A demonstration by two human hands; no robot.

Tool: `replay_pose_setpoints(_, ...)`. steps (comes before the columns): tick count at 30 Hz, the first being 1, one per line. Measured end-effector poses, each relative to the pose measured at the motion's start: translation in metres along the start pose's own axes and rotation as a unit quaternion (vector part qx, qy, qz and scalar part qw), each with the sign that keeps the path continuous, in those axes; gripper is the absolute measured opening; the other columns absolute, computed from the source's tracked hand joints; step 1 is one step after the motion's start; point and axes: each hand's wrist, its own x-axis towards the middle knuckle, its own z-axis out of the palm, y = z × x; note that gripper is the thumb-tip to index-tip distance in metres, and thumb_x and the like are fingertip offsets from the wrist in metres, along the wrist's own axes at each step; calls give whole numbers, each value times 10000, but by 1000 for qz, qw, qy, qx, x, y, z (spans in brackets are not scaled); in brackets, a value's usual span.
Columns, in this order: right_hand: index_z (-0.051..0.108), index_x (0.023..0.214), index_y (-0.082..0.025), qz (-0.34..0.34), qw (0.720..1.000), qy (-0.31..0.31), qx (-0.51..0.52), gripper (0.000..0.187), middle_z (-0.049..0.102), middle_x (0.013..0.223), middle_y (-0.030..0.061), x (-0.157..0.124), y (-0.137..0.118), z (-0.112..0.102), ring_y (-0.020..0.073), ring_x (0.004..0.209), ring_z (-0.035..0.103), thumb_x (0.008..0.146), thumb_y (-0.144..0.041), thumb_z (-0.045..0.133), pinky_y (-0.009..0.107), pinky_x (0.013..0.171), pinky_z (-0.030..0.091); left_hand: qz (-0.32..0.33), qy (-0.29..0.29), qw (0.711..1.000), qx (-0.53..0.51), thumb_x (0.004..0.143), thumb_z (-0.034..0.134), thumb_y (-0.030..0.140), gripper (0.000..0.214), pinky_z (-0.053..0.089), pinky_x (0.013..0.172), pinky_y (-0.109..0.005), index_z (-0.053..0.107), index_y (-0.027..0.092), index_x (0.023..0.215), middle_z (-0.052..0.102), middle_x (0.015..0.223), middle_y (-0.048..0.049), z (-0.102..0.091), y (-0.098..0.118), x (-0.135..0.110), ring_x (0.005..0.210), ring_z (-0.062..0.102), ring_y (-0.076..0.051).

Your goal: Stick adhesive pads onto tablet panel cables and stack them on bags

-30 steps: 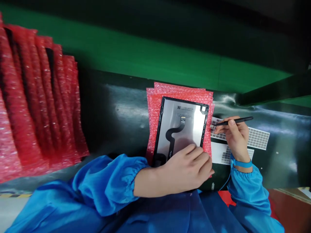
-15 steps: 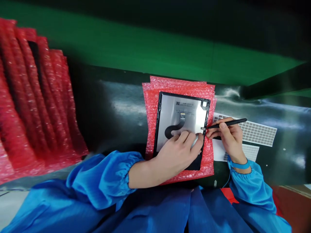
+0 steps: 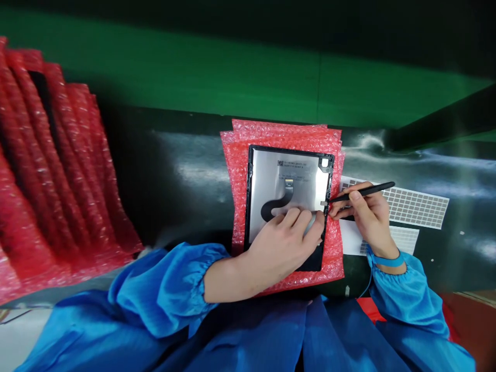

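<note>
A tablet-sized display panel [image 3: 310, 186] with a silver back, black frame and dark curved flex cable [image 3: 273, 208] lies on red bubble-wrap bags [image 3: 237, 170]. My left hand [image 3: 289, 235] rests on its lower right, fingers bent and slightly apart, the index fingertip near the right edge. The left thumb and whatever is under the palm are hidden. My right hand [image 3: 370, 214] is closed around slim black tweezers [image 3: 364, 192], held like a pen. Their tip meets the panel's right edge beside a small greyish piece [image 3: 323, 203], just above my left index finger.
White sheets with rows of small grey squares [image 3: 420, 207] lie to the right, partly under my right hand. Many red bubble-wrap sleeves [image 3: 73, 170] stand in a row at left. A green wall [image 3: 217, 77] rises behind the dark shiny bench [image 3: 186, 170]. My right wrist wears a blue strap [image 3: 389, 261].
The camera view has shifted slightly. Both hands keep nearly the same place on the panel, and the tweezers' tip stays at its right edge.
</note>
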Motion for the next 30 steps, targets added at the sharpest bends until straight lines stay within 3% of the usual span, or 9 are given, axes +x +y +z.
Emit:
replay_pose_setpoints(8, 665, 1047, -252, -2, 1000, 2, 25, 257, 773, 775, -11, 0, 0, 2, 175, 671, 802, 998, -484, 761, 261, 552, 687, -6, -35, 999, 0, 1094, 502, 317, 527, 580, 692, -381, 550, -1, 1513, 709, 1004, -120, -7, 0, 6, 920, 689, -271)
replay_pose_setpoints(16, 667, 1050, -275, -29, 998, 42, 20, 280, 791, 793, -4, 0, -2, -3, 193, 648, 799, 985, -530, 764, 287, 535, 686, -14, -46, 999, -23, 1080, 520, 323, 550, 577, 733, -392, 553, -3, 1521, 721, 1066, -140, -6, -2, 7, 983, 697, -284)
replay_pose_setpoints(24, 736, 1041, -242, -122, 979, 152, -56, 224, 813, 791, 20, -40, -13, -44, 198, 606, 788, 1001, -460, 768, 305, 529, 660, -18, -54, 998, -39, 1076, 509, 346, 596, 592, 767, -397, 501, 4, 1564, 736, 1135, -154, -3, -8, 9, 1002, 706, -284)
replay_pose_setpoints(27, 752, 1025, -228, -112, 974, 170, -101, 240, 806, 750, 22, -65, -2, -62, 204, 578, 780, 985, -461, 789, 322, 540, 665, -38, -74, 996, -28, 1071, 529, 395, 634, 590, 769, -410, 494, 3, 1569, 726, 1136, -180, -7, -4, 12, 1000, 701, -304)
replay_pose_setpoints(30, 744, 1037, -226, -81, 975, 161, -133, 254, 808, 748, 27, -83, 11, -74, 223, 622, 800, 985, -471, 786, 345, 593, 684, -41, -38, 998, -9, 1072, 533, 454, 664, 572, 756, -420, 535, -22, 1535, 721, 1131, -212, -11, 13, 16, 989, 692, -328)
